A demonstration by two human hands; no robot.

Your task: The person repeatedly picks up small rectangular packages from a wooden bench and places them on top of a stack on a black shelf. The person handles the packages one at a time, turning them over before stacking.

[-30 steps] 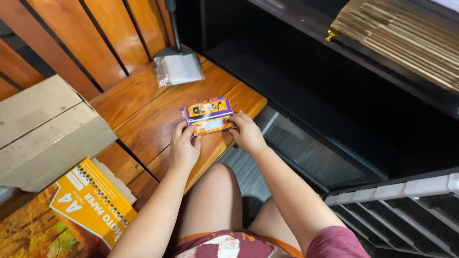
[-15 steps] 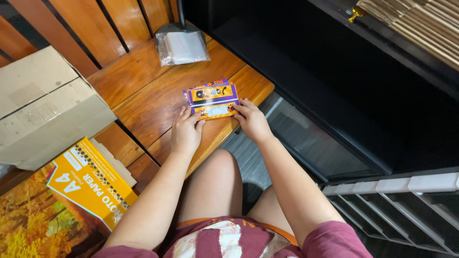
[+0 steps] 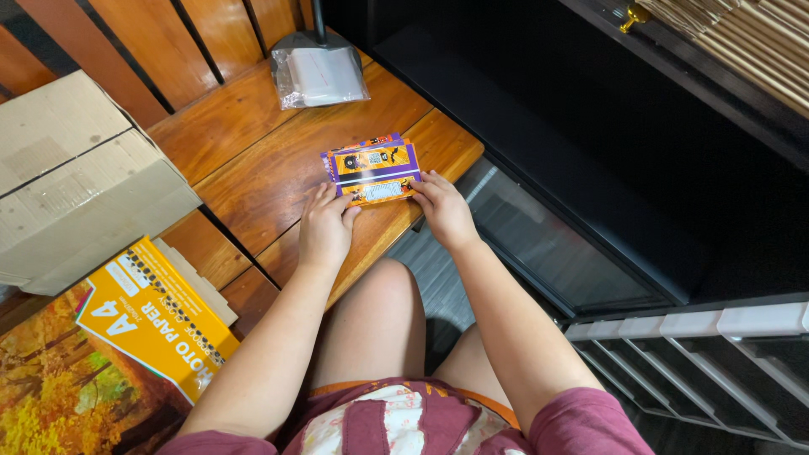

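At the left edge of the wooden slatted counter point(image 3: 253, 160) a plain brown cardboard box point(image 3: 80, 181) is seen, with a yellow and orange pack of photo paper point(image 3: 156, 324) lying just in front of it, near the counter's near left corner, partly over a sheet printed with autumn trees point(image 3: 59, 396). Further along, at the far edge, a clear plastic bag holding white sheets point(image 3: 320, 76) is laid flat, well apart from the hands. Near the counter's right corner a small stack of flat orange and purple printed card packets point(image 3: 372, 168) is placed on the wood. The left hand point(image 3: 324, 227) is rested palm down just behind the stack, its fingertips touching the stack's near left edge. The right hand point(image 3: 445, 209) is set at the stack's near right corner, fingers curled against it; the stack is steadied between both hands rather than lifted. To the right of the counter a black cabinet point(image 3: 590, 168) is seen, and at the lower right a grey plastic drawer unit point(image 3: 699, 354).
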